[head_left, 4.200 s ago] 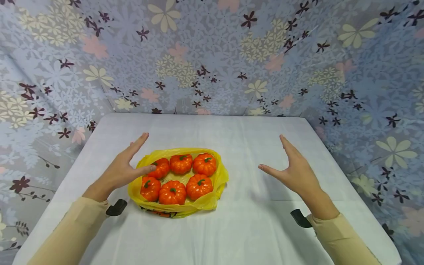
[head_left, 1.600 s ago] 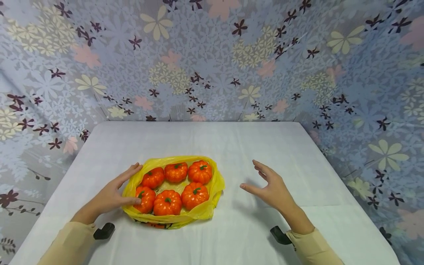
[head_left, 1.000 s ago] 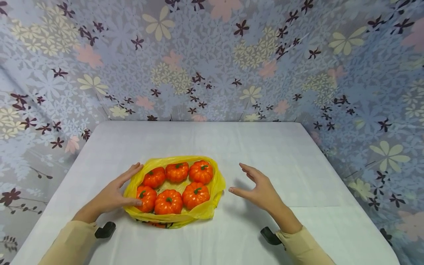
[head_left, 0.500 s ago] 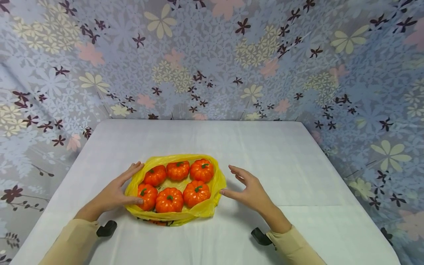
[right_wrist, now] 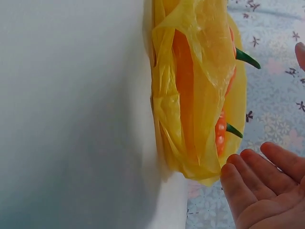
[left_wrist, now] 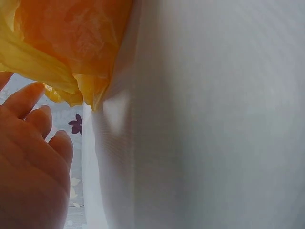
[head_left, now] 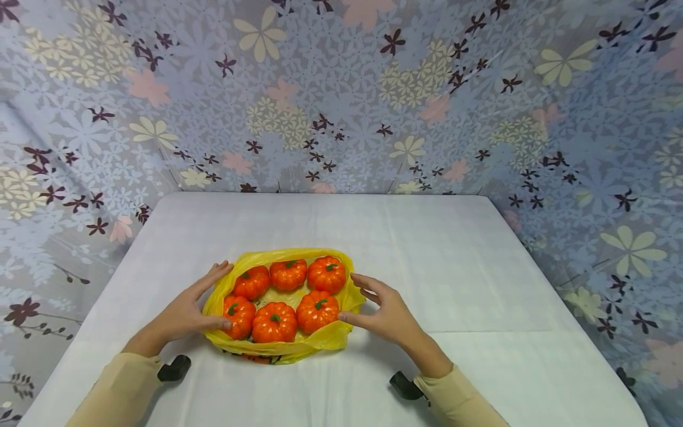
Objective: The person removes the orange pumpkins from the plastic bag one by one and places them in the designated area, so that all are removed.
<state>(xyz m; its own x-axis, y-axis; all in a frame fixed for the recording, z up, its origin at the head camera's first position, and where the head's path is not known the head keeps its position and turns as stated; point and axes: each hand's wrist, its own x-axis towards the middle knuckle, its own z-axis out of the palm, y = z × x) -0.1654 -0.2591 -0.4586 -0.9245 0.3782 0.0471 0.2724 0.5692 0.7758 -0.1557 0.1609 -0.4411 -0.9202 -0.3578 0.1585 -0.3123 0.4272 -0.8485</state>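
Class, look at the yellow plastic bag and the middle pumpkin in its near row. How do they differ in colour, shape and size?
Colour: the plastic bag is yellow, while the pumpkin is orange with a green stem. Shape: the bag is thin and crumpled; the pumpkin is rounded and ribbed. Size: the bag is larger, holding this pumpkin and five others. Both lie between the left hand and right hand.

We see a yellow bag (head_left: 331,340), green-stemmed orange pumpkins (head_left: 274,325), white tablecloth (head_left: 443,255), beige sleeves (head_left: 118,388) at eight and five o'clock, blue-grey floral backdrop (head_left: 341,89) at twelve.
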